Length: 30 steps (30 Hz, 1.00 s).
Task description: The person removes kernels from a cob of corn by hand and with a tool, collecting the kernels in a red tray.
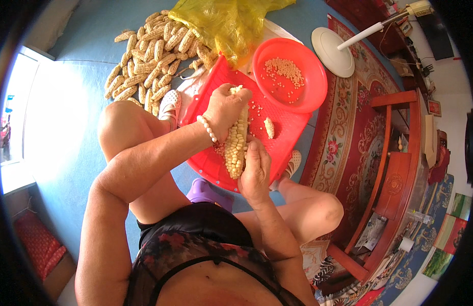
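An ear of corn (pixel 235 151), bare of kernels in places, lies upright in the picture over a red plastic basket (pixel 286 143). My left hand (pixel 227 109), with a beaded bracelet at its wrist, grips the ear's far end. At the near end, my right hand (pixel 255 166) holds the ear's right side with thumb and fingers. Loose kernels and a short, small piece of corn (pixel 269 128) lie in the basket. A round red basin (pixel 316 91) with loose kernels (pixel 285 71) rests at the basket's far right edge.
Many corn cobs (pixel 152 57) are heaped on the blue floor at the far left, beside a yellow mesh bag (pixel 229 23). A white round stand base (pixel 332 51) stands right of the basin. A patterned rug (pixel 332 147) and a wooden table (pixel 393 183) lie farther right.
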{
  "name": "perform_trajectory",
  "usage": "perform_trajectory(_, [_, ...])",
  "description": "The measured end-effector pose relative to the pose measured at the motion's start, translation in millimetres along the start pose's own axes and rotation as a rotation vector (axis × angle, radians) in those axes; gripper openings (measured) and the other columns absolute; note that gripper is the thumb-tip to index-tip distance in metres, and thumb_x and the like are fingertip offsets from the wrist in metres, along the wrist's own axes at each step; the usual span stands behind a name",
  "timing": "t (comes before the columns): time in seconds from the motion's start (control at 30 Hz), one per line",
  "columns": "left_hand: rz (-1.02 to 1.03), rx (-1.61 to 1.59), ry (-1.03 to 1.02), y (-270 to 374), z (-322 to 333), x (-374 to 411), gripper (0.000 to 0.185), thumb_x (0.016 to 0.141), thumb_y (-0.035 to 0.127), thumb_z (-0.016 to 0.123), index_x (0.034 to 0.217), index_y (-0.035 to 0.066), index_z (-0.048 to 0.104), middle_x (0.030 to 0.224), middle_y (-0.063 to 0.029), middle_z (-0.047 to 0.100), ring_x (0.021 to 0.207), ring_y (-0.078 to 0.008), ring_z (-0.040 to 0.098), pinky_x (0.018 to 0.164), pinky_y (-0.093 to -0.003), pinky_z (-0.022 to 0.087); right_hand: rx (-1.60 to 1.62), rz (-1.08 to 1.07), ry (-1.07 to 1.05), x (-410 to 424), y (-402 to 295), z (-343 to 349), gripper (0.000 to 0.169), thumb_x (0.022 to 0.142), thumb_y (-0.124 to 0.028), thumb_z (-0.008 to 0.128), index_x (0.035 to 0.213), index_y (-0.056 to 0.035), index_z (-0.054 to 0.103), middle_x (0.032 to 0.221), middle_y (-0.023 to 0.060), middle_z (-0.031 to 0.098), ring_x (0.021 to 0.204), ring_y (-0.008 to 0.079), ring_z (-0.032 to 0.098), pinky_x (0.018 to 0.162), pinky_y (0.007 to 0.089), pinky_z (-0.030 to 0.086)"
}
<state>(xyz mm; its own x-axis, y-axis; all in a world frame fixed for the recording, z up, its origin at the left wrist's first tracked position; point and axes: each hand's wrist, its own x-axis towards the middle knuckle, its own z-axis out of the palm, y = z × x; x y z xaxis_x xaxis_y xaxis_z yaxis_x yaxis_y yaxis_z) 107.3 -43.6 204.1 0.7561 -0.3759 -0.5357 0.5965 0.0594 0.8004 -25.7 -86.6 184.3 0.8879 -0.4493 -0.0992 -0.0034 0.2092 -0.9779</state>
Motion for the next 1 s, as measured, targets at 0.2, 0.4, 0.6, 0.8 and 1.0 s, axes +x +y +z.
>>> perform_trajectory(0.2, [0.222,0.310,0.023,-11,2,-1,0.034,0.082,0.023,0.062,0.104,-0.002,0.053,0.077,-0.0066,0.059,0.063,-0.0135,0.056,0.053,-0.0279,0.046,-0.174,-0.002,-0.075,2,-2,0,0.034,0.097,-0.032,0.041,0.097,0.0007,0.052,0.079,0.0044,0.055,0.072,0.0138,0.049,0.066,0.0316,0.042])
perform_trajectory(0.4, [0.147,0.296,-0.011,-11,-1,-2,0.033,0.081,0.021,0.062,0.104,-0.002,0.054,0.078,-0.0065,0.059,0.066,-0.0133,0.056,0.056,-0.0281,0.047,-0.159,0.036,0.017,-1,3,1,0.041,0.100,-0.033,0.034,0.092,0.0000,0.057,0.079,0.0011,0.056,0.071,0.0082,0.048,0.063,0.0253,0.040])
perform_trajectory(0.6, [0.209,0.309,0.015,-15,0,-1,0.034,0.081,0.023,0.062,0.103,-0.002,0.054,0.079,-0.0063,0.059,0.068,-0.0130,0.057,0.056,-0.0286,0.047,0.042,0.067,0.012,0,6,0,0.037,0.098,-0.031,0.037,0.089,0.0004,0.054,0.077,0.0046,0.054,0.071,0.0137,0.047,0.065,0.0311,0.041])
perform_trajectory(0.8, [0.233,0.361,-0.014,-19,-4,1,0.036,0.082,0.024,0.062,0.103,-0.003,0.053,0.079,-0.0064,0.058,0.068,-0.0126,0.056,0.056,-0.0286,0.047,-0.234,-0.059,-0.003,0,3,3,0.036,0.099,-0.030,0.038,0.085,-0.0008,0.054,0.076,0.0007,0.053,0.070,0.0073,0.046,0.061,0.0249,0.039])
perform_trajectory(1.0, [0.185,0.317,-0.012,-15,-4,-1,0.037,0.083,0.026,0.063,0.103,-0.003,0.053,0.078,-0.0064,0.058,0.065,-0.0126,0.056,0.054,-0.0281,0.046,0.022,0.046,0.011,-3,14,3,0.030,0.098,-0.027,0.041,0.092,-0.0010,0.054,0.079,0.0012,0.052,0.073,0.0111,0.044,0.067,0.0277,0.040])
